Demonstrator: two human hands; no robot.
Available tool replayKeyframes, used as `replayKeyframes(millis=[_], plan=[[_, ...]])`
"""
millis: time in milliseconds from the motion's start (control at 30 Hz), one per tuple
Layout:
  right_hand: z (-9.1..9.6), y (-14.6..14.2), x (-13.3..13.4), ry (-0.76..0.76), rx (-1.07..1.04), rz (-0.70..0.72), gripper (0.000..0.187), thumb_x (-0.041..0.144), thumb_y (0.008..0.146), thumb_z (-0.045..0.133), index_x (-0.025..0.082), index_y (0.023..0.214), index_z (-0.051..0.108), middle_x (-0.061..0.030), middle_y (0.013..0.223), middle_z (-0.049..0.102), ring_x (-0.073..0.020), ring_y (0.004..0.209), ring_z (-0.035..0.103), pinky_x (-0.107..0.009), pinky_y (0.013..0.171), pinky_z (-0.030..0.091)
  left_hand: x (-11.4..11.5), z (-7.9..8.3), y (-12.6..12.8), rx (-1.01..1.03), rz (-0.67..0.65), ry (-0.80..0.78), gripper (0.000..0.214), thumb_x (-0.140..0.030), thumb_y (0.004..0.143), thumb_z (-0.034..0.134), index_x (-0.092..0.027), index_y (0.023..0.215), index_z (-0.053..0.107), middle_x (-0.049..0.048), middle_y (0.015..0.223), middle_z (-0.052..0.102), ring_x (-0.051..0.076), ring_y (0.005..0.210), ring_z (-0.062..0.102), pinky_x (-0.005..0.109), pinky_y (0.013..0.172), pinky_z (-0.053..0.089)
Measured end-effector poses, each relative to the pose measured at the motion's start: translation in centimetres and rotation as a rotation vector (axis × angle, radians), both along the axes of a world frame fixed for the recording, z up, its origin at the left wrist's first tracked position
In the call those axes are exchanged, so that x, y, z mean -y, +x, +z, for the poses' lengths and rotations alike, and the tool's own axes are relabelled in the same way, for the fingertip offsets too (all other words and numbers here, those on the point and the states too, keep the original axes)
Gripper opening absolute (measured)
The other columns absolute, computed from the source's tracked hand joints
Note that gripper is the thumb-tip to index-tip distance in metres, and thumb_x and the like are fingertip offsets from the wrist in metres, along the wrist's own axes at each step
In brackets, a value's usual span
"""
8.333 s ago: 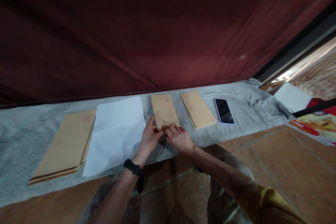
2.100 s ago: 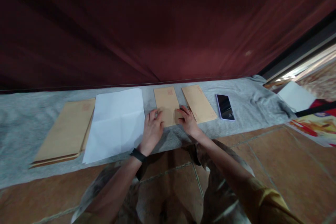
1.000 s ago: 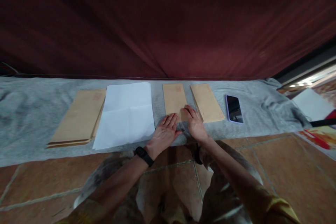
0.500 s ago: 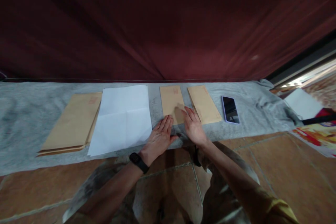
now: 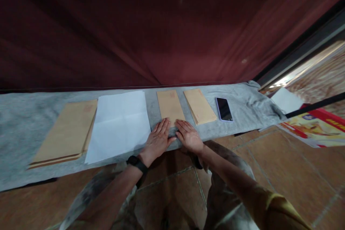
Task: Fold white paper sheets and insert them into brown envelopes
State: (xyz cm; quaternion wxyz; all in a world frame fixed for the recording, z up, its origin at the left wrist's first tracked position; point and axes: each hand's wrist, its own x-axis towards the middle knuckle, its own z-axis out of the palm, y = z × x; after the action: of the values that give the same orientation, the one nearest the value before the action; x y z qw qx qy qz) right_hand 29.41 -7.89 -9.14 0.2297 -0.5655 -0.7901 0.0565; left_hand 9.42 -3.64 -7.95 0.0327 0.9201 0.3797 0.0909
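A tan paper envelope with a small reddish print lies flat in front of me. My left hand rests flat on its near left corner, fingers stretched out. On the near right corner lies my right hand, its fingers also straight and flat. The two thumbs almost meet at the envelope's near edge. Just right of it is a small stack of similar envelopes. To the left, white paper sheets with a faint crease lie beside a pile of larger tan envelopes.
A grey cloth covers the narrow surface. A phone in a pale purple case lies at the right. Behind hangs a dark red curtain. A colourful printed box or sheet is beyond the right end, above the tiled floor.
My right hand has shifted left and nearer, from the envelope's right side to its near right corner. My left hand stays at the near left corner. The view has turned slightly right.
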Motion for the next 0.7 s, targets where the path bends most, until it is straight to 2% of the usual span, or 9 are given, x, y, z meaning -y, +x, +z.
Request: replayKeyframes(millis=[233, 400, 600, 700], plan=[[-0.1, 1.5, 1.6, 0.032, 0.089, -0.064, 0.050, 0.033, 0.104, 0.044, 0.010, 0.148, 0.047, -0.0168, 0.151, 0.051, -0.0258, 0.143, 0.043, -0.046, 0.119, 0.039, 0.1, -0.2, -0.2, 0.029, 0.032, 0.014, 0.070, -0.049, 0.098, 0.046, -0.004, 0.152, 0.037, 0.0215, 0.159, 0.038, 0.030, 0.151, 0.029, 0.044, 0.122, 0.030], [0.1, 0.8, 2.1, 0.047, 0.082, -0.159, 0.048, 0.031, 0.104, 0.043, 0.011, 0.147, 0.048, -0.0166, 0.146, 0.055, -0.0270, 0.140, 0.046, -0.048, 0.116, 0.041, 0.5, -0.3, -0.3, 0.056, 0.068, 0.019, 0.066, -0.045, 0.099, 0.047, -0.003, 0.150, 0.040, 0.0220, 0.158, 0.040, 0.031, 0.150, 0.033, 0.045, 0.121, 0.032], [0.4, -0.6, 1.4, 0.047, 0.061, -0.251, 0.042, 0.030, 0.103, 0.044, 0.014, 0.142, 0.053, -0.0159, 0.138, 0.059, -0.0279, 0.132, 0.050, -0.048, 0.112, 0.041, 2.2, 0.9, 0.6, 0.053, 0.017, 0.045, 0.054, -0.036, 0.102, 0.044, -0.014, 0.151, 0.043, 0.0112, 0.160, 0.041, 0.028, 0.152, 0.030, 0.050, 0.124, 0.027], [0.7, -1.0, 1.2, 0.035, 0.108, -0.243, 0.041, 0.030, 0.102, 0.047, 0.017, 0.140, 0.056, -0.0154, 0.140, 0.056, -0.0299, 0.134, 0.047, -0.049, 0.113, 0.039, 2.9, 1.5, 1.7, 0.027, 0.028, 0.024, 0.052, -0.035, 0.101, 0.045, -0.013, 0.149, 0.047, 0.0125, 0.156, 0.047, 0.028, 0.149, 0.035, 0.049, 0.123, 0.028]])
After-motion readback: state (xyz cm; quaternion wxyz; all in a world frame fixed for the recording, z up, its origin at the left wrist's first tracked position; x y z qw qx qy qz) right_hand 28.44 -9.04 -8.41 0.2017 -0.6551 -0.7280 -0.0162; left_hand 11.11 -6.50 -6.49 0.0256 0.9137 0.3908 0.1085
